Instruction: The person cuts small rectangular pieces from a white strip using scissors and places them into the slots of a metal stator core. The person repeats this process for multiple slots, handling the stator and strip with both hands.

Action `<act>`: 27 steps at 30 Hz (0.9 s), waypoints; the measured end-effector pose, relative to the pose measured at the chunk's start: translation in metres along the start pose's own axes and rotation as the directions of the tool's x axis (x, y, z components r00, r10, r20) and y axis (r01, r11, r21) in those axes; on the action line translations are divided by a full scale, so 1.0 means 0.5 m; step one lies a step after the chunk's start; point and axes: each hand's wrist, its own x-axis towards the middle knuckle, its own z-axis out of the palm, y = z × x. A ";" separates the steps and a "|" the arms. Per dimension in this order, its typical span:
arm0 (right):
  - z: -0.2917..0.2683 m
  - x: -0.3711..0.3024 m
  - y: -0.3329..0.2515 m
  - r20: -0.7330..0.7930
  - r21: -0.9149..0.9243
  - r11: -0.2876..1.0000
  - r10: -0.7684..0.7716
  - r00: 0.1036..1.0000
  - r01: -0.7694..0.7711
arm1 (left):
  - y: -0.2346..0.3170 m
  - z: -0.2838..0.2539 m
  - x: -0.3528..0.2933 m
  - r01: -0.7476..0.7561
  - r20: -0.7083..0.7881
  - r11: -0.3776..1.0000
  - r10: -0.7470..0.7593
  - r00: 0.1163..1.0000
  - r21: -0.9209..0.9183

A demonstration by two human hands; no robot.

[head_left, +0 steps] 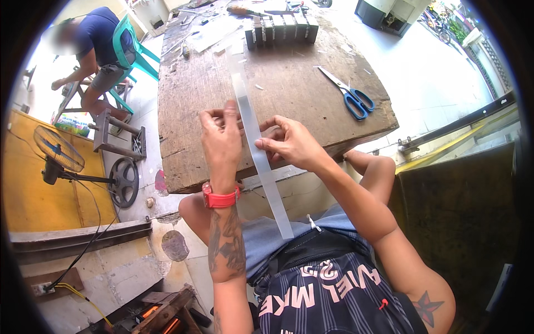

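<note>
A long, narrow strip of translucent plastic (266, 177) slants from the wooden table toward my lap, its lower end hanging past the table edge over my shorts. My right hand (292, 143) pinches it near the middle, the thumb on its face and the other fingers partly behind it. Against the strip's left edge, slightly higher up, my left hand (222, 131) has its fingers curled and its thumb raised; the strip partly hides those fingertips. To the right on the table lie scissors with blue handles (356, 101), blades pointing away from me.
A row of dark blocks with pale strips between them (283, 30) stands at the table's (194, 117) far side, near scattered scraps and tools. At left are a fan (58, 150), a small wooden stool (117, 136) and a person bending beside a green chair (125, 44).
</note>
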 end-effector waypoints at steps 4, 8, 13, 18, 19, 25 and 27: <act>-0.001 0.035 -0.003 -0.018 -0.010 0.998 -0.055 0.998 0.055 | 0.000 -0.044 -0.027 -0.056 -0.080 0.998 0.057 0.995 0.015; -0.006 0.024 -0.035 -0.003 -0.079 0.976 -0.203 0.979 0.202 | 0.019 -0.082 -0.068 -0.338 -0.030 0.841 0.386 0.922 0.423; -0.041 -0.086 -0.088 0.424 -0.795 0.381 -0.207 0.882 0.471 | 0.054 -0.089 -0.159 -0.820 0.557 0.309 0.614 0.559 0.482; -0.056 -0.151 -0.140 0.452 -0.859 -0.090 -0.592 0.667 0.504 | 0.042 -0.069 -0.203 -0.609 0.488 0.732 0.429 0.760 0.305; -0.064 -0.159 -0.147 0.448 -0.865 -0.183 -0.700 0.556 0.466 | 0.037 -0.067 -0.200 -0.575 0.419 0.771 0.443 0.793 0.273; -0.194 -0.202 -0.122 -0.079 -0.888 0.319 -0.816 0.572 0.332 | 0.010 -0.050 -0.154 -0.068 0.309 0.997 0.075 0.948 -0.033; -0.239 -0.198 -0.086 -0.118 -0.920 0.327 -0.757 0.642 0.217 | 0.003 -0.044 -0.144 0.011 0.334 0.996 0.020 0.942 -0.090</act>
